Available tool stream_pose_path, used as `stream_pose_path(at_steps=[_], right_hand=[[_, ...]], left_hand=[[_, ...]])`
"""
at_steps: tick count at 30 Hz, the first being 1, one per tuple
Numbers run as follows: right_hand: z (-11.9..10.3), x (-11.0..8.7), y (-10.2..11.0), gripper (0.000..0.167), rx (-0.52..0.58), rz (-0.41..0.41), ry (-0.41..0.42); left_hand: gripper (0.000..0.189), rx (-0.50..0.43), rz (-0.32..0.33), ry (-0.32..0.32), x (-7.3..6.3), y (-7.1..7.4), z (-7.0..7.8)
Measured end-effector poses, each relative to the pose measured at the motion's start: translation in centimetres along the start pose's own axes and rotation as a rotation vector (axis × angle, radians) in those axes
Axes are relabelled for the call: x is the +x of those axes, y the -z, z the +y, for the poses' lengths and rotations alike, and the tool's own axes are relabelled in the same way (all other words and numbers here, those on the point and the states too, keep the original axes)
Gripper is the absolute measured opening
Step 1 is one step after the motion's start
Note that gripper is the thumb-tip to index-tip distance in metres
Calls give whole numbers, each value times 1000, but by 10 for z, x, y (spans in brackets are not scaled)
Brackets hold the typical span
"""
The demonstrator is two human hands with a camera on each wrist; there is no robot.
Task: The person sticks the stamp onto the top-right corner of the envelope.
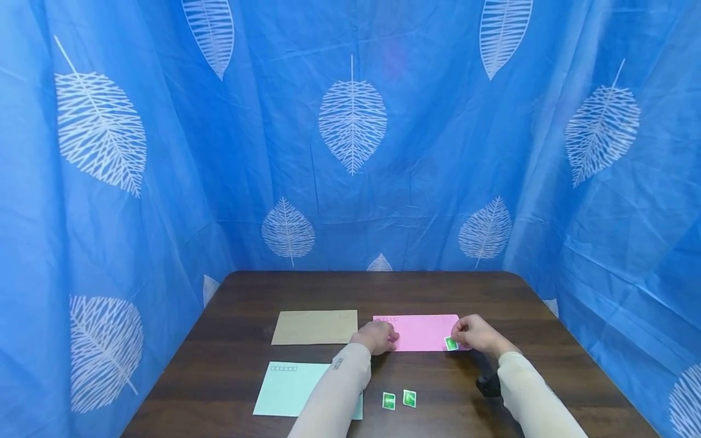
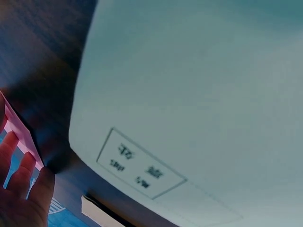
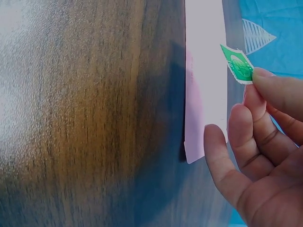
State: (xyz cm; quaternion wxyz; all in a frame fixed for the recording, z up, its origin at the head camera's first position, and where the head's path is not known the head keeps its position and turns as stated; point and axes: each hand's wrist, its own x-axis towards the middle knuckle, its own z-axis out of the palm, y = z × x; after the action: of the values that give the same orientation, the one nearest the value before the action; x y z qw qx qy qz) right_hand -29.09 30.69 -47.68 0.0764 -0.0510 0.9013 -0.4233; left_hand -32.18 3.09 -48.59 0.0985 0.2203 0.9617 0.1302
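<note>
Between the thumb and index finger of my right hand (image 1: 478,334) is a green postage stamp (image 3: 239,66) with a white scalloped edge. In the head view that hand is over the right end of a pink envelope (image 1: 421,331). My left hand (image 1: 375,337) rests on the envelope's left end, its fingers (image 2: 21,175) spread over the pink paper in the left wrist view. Two more green stamps, one on the left (image 1: 389,401) and one on the right (image 1: 409,398), lie on the table nearer to me.
A tan envelope (image 1: 314,327) lies left of the pink one. Nearer to me is a mint-green envelope (image 1: 290,389), partly under my left sleeve. A dark wrist device (image 1: 488,385) shows below my right wrist. Blue leaf-patterned curtains (image 1: 416,152) surround the dark wooden table (image 1: 219,359).
</note>
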Motion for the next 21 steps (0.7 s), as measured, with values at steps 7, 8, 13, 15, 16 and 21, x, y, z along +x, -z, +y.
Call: stream_pose_path(at_steps=[7,8,13,15,16,21], right_hand=[[2,0,0,9,6,2,13],[2,0,0,9,8,4,9],[2,-2,-3,7,15,-3,18],[1,-3,-2,6,18,-9,31],[1,-3,-2,6,18,-8,33],[2,-4,-2,7,8,2,52]], left_hand=[[31,16,3,-8,-2,2,1],[31,17,0,-8,-2,2,1],[28,17,3,-10,-4,1,2],[27,13,9,-8,-4,0,2],[28,12,9,-7,-4,-1,2],[27,21,24,-18,-1,-3,1]])
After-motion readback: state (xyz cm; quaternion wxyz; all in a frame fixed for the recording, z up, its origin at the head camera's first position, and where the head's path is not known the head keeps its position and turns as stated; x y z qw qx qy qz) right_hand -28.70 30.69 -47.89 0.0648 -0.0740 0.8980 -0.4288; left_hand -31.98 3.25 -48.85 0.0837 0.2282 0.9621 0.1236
